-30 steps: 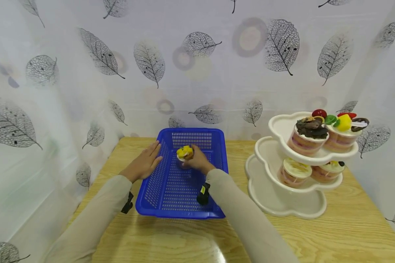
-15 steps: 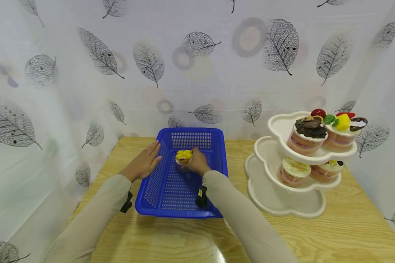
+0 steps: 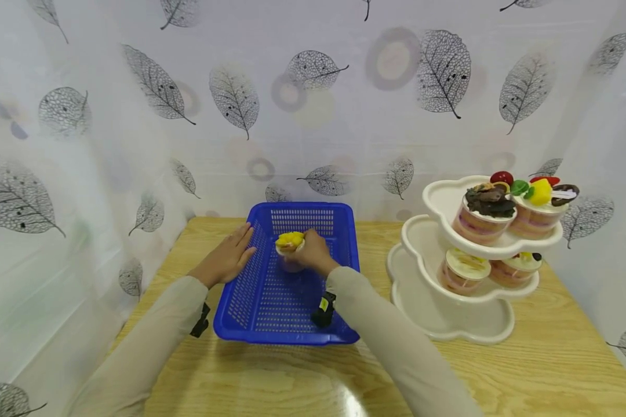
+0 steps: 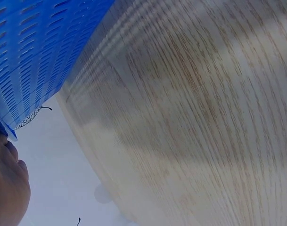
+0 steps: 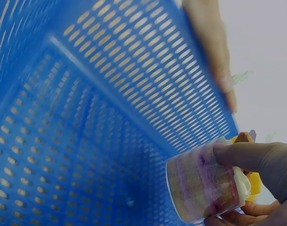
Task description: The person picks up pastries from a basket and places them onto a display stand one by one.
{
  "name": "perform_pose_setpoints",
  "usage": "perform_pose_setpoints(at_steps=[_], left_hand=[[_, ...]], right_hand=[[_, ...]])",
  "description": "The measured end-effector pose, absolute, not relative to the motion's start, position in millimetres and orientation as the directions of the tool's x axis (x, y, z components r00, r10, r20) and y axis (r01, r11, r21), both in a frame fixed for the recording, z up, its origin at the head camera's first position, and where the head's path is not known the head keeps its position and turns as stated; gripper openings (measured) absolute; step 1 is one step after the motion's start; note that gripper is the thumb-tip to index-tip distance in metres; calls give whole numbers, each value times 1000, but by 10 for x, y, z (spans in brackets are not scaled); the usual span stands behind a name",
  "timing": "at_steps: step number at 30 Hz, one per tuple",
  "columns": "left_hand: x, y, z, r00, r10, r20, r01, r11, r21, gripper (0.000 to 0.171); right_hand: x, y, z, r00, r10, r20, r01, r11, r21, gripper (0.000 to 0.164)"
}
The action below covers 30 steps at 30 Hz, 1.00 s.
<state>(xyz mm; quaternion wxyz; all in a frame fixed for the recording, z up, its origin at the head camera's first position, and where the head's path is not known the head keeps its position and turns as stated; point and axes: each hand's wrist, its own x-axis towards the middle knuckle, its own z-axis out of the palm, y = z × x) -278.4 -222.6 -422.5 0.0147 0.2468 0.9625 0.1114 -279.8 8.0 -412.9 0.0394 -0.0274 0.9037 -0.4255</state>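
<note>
My right hand (image 3: 315,253) grips a dessert cup (image 3: 292,263) inside the blue plastic basket (image 3: 284,337). The clear cup shows pink and cream layers, with yellow fruit pieces and white cream on top. In the right wrist view the cup (image 5: 202,183) appears tilted, with the thumb on its side near the top and fingers curled beneath. My left hand (image 3: 226,258) lies with straight fingers along the basket's left rim. The left wrist view catches only part of that hand (image 4: 10,183), right at the rim.
A white three-tier stand (image 3: 454,318) stands right of the basket. Its top tier bears a chocolate-topped cup (image 3: 482,217) and a fruit-topped cup (image 3: 542,214); two more cups (image 3: 464,272) sit on the middle tier. A leaf-print curtain (image 3: 323,133) hangs behind the wooden table (image 3: 271,376).
The right hand and dessert cup dipped slightly, then rose a little and shifted slightly left. The cup's topping has turned a bit. The left hand stays on the rim.
</note>
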Motion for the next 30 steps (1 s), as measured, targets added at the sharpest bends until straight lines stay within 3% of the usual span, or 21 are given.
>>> perform_pose_setpoints(at_steps=[22, 30], left_hand=[[-2774, -2207, -4219, -886, 463, 15, 455, 864, 215, 58], [-2787, -2217, -4211, -884, 468, 7, 457, 859, 233, 58]], right_hand=[[-2163, 506, -3536, -955, -205, 214, -295, 590, -752, 71], [-1927, 840, -3493, -951, -195, 242, -306, 460, -833, 76]])
